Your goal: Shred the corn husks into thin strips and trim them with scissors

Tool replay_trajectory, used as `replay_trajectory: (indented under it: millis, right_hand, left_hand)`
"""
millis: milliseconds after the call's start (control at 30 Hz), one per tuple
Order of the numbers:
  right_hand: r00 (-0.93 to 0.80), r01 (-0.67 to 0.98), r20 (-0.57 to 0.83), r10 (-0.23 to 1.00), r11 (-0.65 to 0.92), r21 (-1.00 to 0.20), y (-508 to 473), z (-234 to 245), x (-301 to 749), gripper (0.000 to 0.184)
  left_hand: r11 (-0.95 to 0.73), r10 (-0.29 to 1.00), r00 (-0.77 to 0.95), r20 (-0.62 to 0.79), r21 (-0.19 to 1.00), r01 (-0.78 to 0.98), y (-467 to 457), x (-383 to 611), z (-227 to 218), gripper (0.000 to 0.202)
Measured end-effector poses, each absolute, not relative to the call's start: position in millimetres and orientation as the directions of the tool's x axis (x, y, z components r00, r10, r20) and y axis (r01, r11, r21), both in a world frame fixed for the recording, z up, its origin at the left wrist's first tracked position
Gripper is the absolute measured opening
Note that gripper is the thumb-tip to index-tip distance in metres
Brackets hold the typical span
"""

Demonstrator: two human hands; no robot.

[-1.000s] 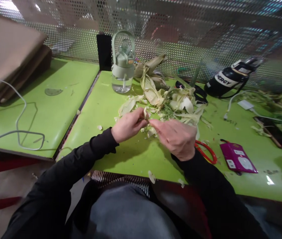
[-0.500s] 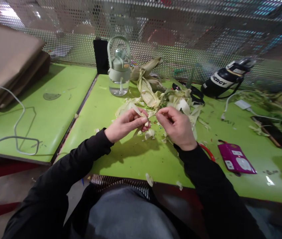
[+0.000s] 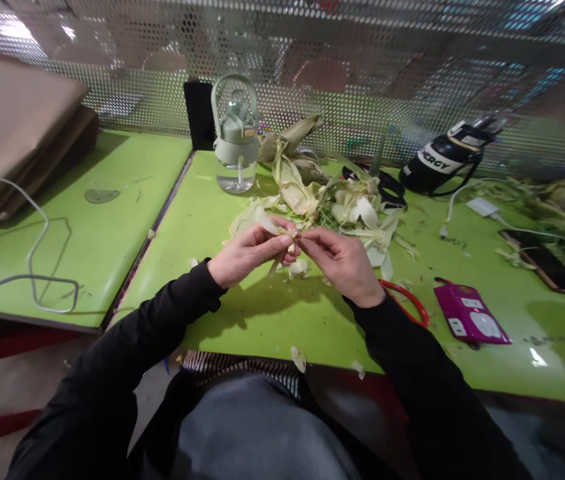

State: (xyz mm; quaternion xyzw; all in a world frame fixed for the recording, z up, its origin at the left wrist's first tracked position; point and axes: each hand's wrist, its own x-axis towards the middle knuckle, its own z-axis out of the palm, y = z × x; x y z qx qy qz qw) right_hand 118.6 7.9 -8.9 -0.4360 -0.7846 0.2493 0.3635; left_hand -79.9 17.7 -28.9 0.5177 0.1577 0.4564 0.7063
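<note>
Both hands meet over the green table (image 3: 272, 320), pinching one small pale strip of corn husk (image 3: 290, 237) between them. My left hand (image 3: 247, 253) has its fingers closed on the strip's left end. My right hand (image 3: 342, 261) pinches the right end with thumb and forefinger. Just beyond them lies a loose pile of corn husks (image 3: 342, 207), with small husk scraps (image 3: 298, 268) on the table under my hands.
A clear water bottle with a pale green lid (image 3: 235, 137) stands at the back. Red-handled scissors (image 3: 407, 303) and a magenta power bank (image 3: 471, 321) lie right of my hands. A black bottle (image 3: 445, 160), a phone (image 3: 545, 261), a white cable (image 3: 37, 253) and brown folded material (image 3: 17, 127) lie around.
My right hand turned from lying palm-down over the scraps to a raised pinch, and it has now closed in against my left hand on the husk strip.
</note>
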Motion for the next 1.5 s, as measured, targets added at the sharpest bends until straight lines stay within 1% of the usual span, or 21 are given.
replay_trajectory:
  millis: [133,233,333,400,433,467,533,600,633,700,767,800,867,933,967,1033,1133,1233,1300,1433,1500]
  right_hand:
    - [-0.362,0.511,0.314,0.878,0.468,-0.721,6.9,-7.9,110.9,0.033]
    - [-0.362,0.520,0.269,0.892,0.433,-0.736,7.1,-9.7,109.5,0.037]
    - [-0.363,0.556,0.318,0.876,0.477,-0.680,5.5,-15.8,112.9,0.037]
    - [-0.360,0.614,0.411,0.838,0.544,-0.571,1.4,-20.5,114.3,0.032]
    - [-0.374,0.654,0.461,0.805,0.581,-0.484,-1.5,-22.3,114.0,0.029]
    - [-0.402,0.693,0.504,0.764,0.614,-0.377,-4.8,-23.5,113.0,0.026]
    - [-0.494,0.736,0.555,0.669,0.662,-0.142,-11.1,-23.6,109.7,0.023]
    - [-0.584,0.727,0.564,0.584,0.685,0.043,-14.6,-21.3,106.6,0.024]
    - [-0.613,0.716,0.564,0.554,0.691,0.099,-14.8,-19.8,105.9,0.025]
    - [-0.639,0.695,0.568,0.519,0.706,0.137,-12.1,-16.9,106.3,0.025]
    - [-0.615,0.683,0.585,0.529,0.728,0.059,-6.8,-15.0,108.9,0.024]
    - [-0.584,0.674,0.592,0.555,0.738,-0.028,-3.9,-14.2,110.5,0.023]
    - [-0.499,0.635,0.579,0.645,0.727,-0.261,1.0,-12.5,113.3,0.023]
    - [-0.421,0.571,0.515,0.747,0.659,-0.489,3.9,-10.8,115.1,0.022]
    - [-0.390,0.541,0.475,0.789,0.614,-0.575,4.7,-10.1,115.5,0.022]
    - [-0.345,0.499,0.400,0.849,0.527,-0.688,5.6,-9.6,115.6,0.023]
    - [-0.320,0.440,0.321,0.891,0.440,-0.783,7.3,-11.4,115.3,0.025]
    - [-0.346,0.393,0.308,0.886,0.435,-0.810,9.5,-13.6,115.6,0.024]
    - [-0.355,0.402,0.303,0.884,0.437,-0.804,10.3,-14.3,116.4,0.026]
    - [-0.336,0.438,0.296,0.894,0.427,-0.791,9.7,-16.2,117.3,0.026]
    - [-0.286,0.383,0.347,0.893,0.438,-0.813,8.5,-17.7,115.5,0.022]
  left_hand:
    - [-0.092,0.725,0.604,0.332,0.915,-0.392,10.7,-77.7,-26.6,0.030]
    - [-0.217,0.666,0.661,0.347,0.937,-0.273,7.0,-78.9,-23.6,0.029]
    - [-0.276,0.743,0.565,0.360,0.933,-0.231,11.2,-83.2,-22.0,0.019]
    - [-0.264,0.836,0.425,0.348,0.933,-0.244,17.8,-85.4,-23.5,0.013]
    - [-0.246,0.874,0.366,0.321,0.940,-0.237,21.3,-86.0,-25.1,0.011]
    - [-0.238,0.900,0.321,0.297,0.948,-0.210,24.5,-86.1,-27.2,0.008]
    - [-0.271,0.918,0.281,0.279,0.960,-0.070,29.2,-85.6,-31.9,0.006]
    - [-0.325,0.916,0.287,0.279,0.937,0.127,31.0,-84.7,-36.3,0.006]
    - [-0.348,0.910,0.310,0.276,0.914,0.208,31.2,-84.3,-38.1,0.006]
    - [-0.370,0.890,0.384,0.247,0.882,0.293,30.5,-83.9,-40.9,0.006]
    - [-0.350,0.861,0.471,0.192,0.896,0.274,29.2,-83.9,-43.0,0.007]
    - [-0.321,0.842,0.513,0.165,0.918,0.233,28.4,-84.0,-43.7,0.011]
    - [-0.243,0.799,0.586,0.133,0.963,0.114,26.1,-83.9,-43.9,0.022]
    - [-0.172,0.764,0.630,0.137,0.985,-0.004,23.2,-83.6,-42.2,0.030]
    - [-0.147,0.754,0.641,0.143,0.988,-0.047,21.6,-83.4,-40.7,0.034]
    - [-0.121,0.740,0.653,0.163,0.987,-0.109,18.9,-82.7,-37.1,0.041]
    - [-0.149,0.711,0.659,0.245,0.968,-0.199,16.8,-81.6,-32.7,0.045]
    - [-0.201,0.669,0.677,0.308,0.951,-0.234,17.9,-81.5,-31.2,0.027]
    - [-0.184,0.670,0.684,0.289,0.957,-0.224,19.7,-82.6,-30.7,0.025]
    - [-0.054,0.765,0.598,0.239,0.949,-0.310,22.5,-84.7,-28.2,0.026]
    - [0.035,0.831,0.520,0.198,0.914,-0.404,22.8,-83.3,-27.9,0.022]
